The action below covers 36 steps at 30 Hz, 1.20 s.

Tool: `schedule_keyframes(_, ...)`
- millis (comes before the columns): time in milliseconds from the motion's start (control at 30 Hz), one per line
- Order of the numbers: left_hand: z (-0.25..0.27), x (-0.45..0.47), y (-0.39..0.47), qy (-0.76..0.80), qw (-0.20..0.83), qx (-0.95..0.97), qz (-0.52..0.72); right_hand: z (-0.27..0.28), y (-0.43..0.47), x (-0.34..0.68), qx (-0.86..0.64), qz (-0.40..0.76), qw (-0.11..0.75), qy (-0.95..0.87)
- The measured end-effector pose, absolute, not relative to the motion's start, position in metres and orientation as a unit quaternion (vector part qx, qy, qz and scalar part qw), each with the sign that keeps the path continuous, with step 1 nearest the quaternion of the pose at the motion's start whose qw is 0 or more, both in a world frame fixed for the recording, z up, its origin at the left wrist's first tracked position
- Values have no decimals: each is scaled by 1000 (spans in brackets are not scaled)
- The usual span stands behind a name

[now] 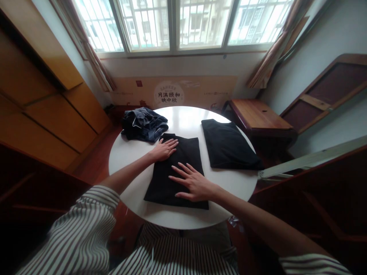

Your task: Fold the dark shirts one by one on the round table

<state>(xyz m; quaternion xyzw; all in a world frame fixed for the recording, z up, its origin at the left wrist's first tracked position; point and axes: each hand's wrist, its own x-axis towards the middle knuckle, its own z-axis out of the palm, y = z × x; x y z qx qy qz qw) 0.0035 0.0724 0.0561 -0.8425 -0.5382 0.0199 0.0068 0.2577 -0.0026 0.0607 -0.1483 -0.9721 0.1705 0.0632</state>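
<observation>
Black folded garment (163, 183) lying flat on the nearer middle of the round white bench (183, 118), under the left hand (165, 150) toward its far left corner and the right hand (193, 185) across its nearer right part. Grip released on both, fingers extended over the fabric. Crumpled dark clothing (145, 124) at far left; second folded black garment (229, 145) apart, to the right.

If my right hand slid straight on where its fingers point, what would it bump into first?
Probably your left hand, near its wrist: the right hand points that way across the black cloth, though depth is hard to judge.
</observation>
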Motion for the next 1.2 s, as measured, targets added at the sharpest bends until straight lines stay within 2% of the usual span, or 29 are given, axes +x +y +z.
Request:
schedule_keyframes(200, 60, 28, 68, -564, 16, -826, 7, 65, -44, 279, -178, 201, 51, -962)
schedule_keyframes(333, 54, 66, 68, -511, -50, -858, -23, 64, -48, 278, -190, 205, 39, -959)
schedule_keyframes(667, 46, 89, 131, -546, -95, -832, -25, 63, -48, 279, -183, 212, 69, -957)
schedule_keyframes(733, 50, 89, 131, -556, -88, -826, -39, 63, -50, 279, -186, 217, 74, -956)
schedule_keyframes(833, 61, 82, 115, -569, -23, -816, -99, 63, -52, 277, -199, 259, 107, -939)
schedule_keyframes(933, 78, 58, 81, -591, 52, -784, -181, 67, -36, 274, -279, 341, 223, -869)
schedule_keyframes(1033, 91, 28, 31, -658, 73, -721, -205, 76, 8, 273, -406, 340, 349, -773)
schedule_keyframes(1100, 96, 11, -7, -712, 49, -678, -177, 82, 44, 272, -488, 335, 357, -723)
schedule_keyframes(1200, 95, 0, -58, -774, -17, -624, -106, 91, 90, 267, -578, 451, 295, -613)
